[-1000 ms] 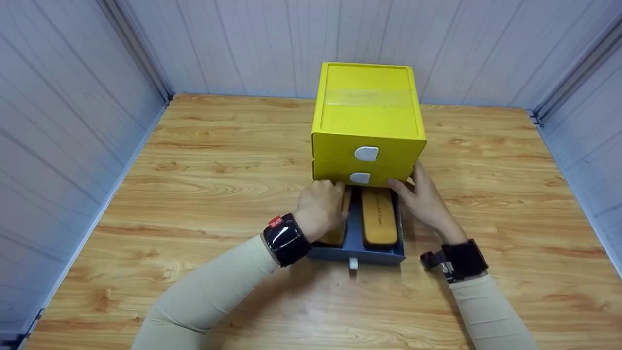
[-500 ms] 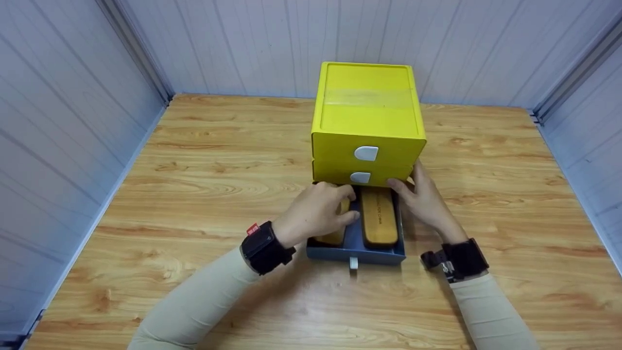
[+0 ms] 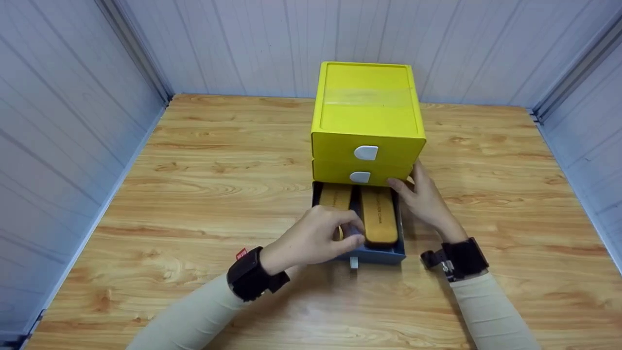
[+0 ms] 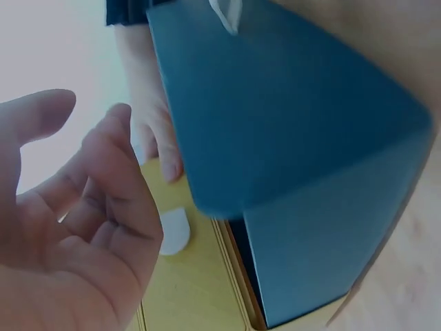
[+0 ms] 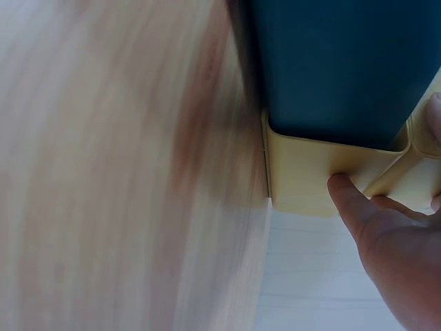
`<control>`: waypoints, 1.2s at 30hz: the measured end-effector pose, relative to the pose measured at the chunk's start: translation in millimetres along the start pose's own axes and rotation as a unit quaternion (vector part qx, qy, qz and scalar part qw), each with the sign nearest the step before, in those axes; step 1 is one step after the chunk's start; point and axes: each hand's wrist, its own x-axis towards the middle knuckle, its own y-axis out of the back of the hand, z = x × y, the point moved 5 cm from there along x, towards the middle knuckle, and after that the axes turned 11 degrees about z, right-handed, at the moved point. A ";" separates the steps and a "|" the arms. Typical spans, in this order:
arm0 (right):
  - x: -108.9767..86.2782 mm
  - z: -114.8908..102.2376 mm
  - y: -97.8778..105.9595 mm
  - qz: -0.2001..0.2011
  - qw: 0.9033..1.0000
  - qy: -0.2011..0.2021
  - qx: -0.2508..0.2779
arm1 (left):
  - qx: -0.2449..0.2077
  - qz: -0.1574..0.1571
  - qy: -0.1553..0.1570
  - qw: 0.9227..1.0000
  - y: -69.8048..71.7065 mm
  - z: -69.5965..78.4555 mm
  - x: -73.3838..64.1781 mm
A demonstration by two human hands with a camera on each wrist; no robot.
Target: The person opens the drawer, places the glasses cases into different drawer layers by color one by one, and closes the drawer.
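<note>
A yellow cabinet point(image 3: 367, 116) stands with its bottom drawer point(image 3: 381, 257), a blue-grey one with a small white tab point(image 3: 354, 263), pulled out. Two long tan blocks with rounded ends lie side by side in that drawer; dark lettering marks the right block point(image 3: 379, 221), and the left block point(image 3: 335, 195) is partly hidden by my left hand point(image 3: 311, 239). That hand hovers over the drawer's front left, fingers loosely bent, nothing between thumb and fingers. My right hand point(image 3: 428, 204) rests against the cabinet's right side, thumb at the front's lower edge and a straight finger point(image 5: 348, 196) touching the side wall.
Two more yellow drawer fronts with white tabs, an upper tab point(image 3: 366, 152) and a lower tab point(image 3: 360, 177), are closed above. The wood-grain table point(image 3: 218, 160) is bounded by pale panel walls point(image 3: 243, 43) at the back and both sides.
My left hand has drawn back from the left block toward the drawer's front, its fingers loosening and uncovering more of the block. The right hand and the cabinet have stayed put.
</note>
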 end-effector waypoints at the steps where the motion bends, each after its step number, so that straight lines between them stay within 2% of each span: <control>1: 0.1 -0.2 0.1 0.000 1.000 0.001 0.000 | -0.005 -0.005 0.000 1.000 -1.0 1.5 -2.5; 10: 1.9 0.6 -0.4 0.002 1.000 0.011 0.005 | -0.074 -0.065 0.029 0.995 -15.5 7.4 -31.9; 18: 2.3 -0.4 -2.1 -0.001 1.000 0.007 0.013 | -0.123 -0.110 0.063 0.984 -26.9 -6.1 -53.2; 21: 2.0 -0.9 -2.4 -0.002 1.000 0.009 0.012 | -0.146 -0.121 0.093 0.977 -27.4 -13.6 -58.3; 23: 2.1 -0.8 -2.5 -0.003 1.000 0.010 0.011 | -0.162 -0.124 0.124 0.971 -28.2 -18.6 -61.1; 26: 2.3 -0.5 -2.3 0.000 1.000 0.011 0.009 | -0.193 -0.126 0.176 0.957 -31.6 -24.9 -64.8; 29: 2.1 -0.1 -2.4 0.000 1.000 0.011 0.010 | -0.228 -0.132 0.229 0.937 -36.8 -28.7 -69.2; 32: 1.6 -0.2 -2.7 -0.003 1.000 0.012 0.013 | -0.268 -0.148 0.277 0.911 -42.2 -30.3 -74.0; 36: 1.2 -1.4 -3.1 -0.004 1.000 0.014 0.014 | -0.321 -0.171 0.322 0.874 -48.8 -30.6 -79.0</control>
